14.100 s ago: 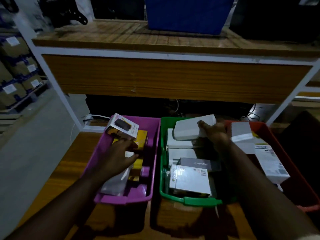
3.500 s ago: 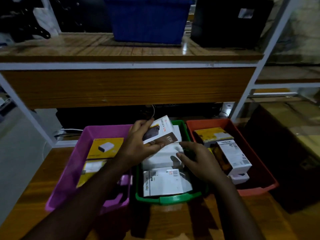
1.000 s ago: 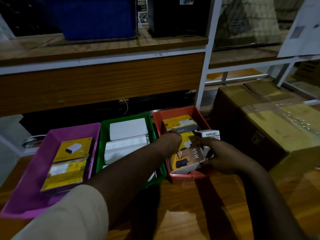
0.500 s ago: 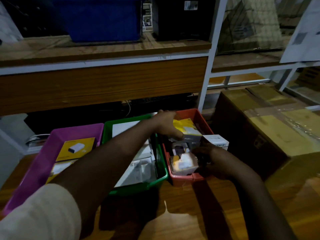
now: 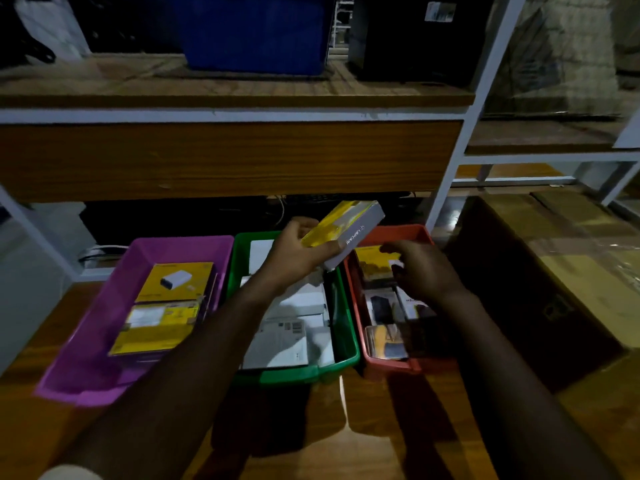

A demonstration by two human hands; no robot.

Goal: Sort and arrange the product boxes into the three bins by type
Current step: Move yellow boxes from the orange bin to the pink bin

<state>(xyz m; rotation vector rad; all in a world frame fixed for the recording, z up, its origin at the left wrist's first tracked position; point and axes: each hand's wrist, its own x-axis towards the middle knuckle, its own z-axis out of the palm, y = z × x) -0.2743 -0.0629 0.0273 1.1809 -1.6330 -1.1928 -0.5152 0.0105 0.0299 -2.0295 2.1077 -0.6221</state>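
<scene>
Yellow box (image 5: 346,227) marked "LAPCARE": left grip (image 5: 298,252) clasps it; right grip (image 5: 420,271) unclear.

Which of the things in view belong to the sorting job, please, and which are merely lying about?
Job: purple bin, green bin, red bin, yellow box gripped by left hand, right hand.

Lying about: blue crate, cardboard carton, black box.
</scene>
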